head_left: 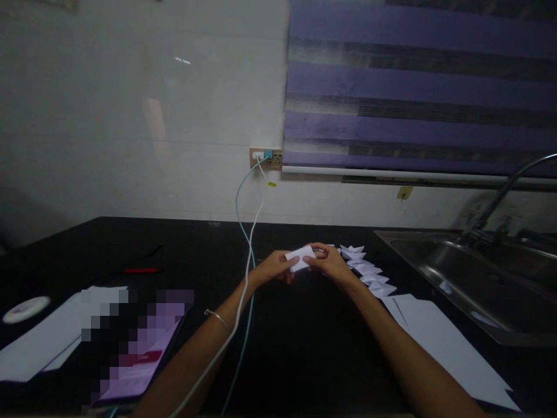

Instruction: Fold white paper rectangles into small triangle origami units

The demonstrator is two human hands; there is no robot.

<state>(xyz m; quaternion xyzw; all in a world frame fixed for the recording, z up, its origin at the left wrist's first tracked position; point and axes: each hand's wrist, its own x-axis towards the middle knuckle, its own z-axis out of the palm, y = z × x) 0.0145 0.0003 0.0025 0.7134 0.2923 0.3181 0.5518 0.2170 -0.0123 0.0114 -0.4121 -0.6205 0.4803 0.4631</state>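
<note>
Both of my hands meet over the black counter and pinch a small folded white paper between them. My left hand grips its left side with closed fingers. My right hand holds the right side, fingers curled. A thin bangle sits on my left wrist. Just right of my right hand lies a row of several folded white paper pieces, running toward me.
White sheets lie at the right, near a steel sink with a tap. Two cables hang from a wall socket across the counter. At the left are a lit tablet, papers, a red pen and a white disc.
</note>
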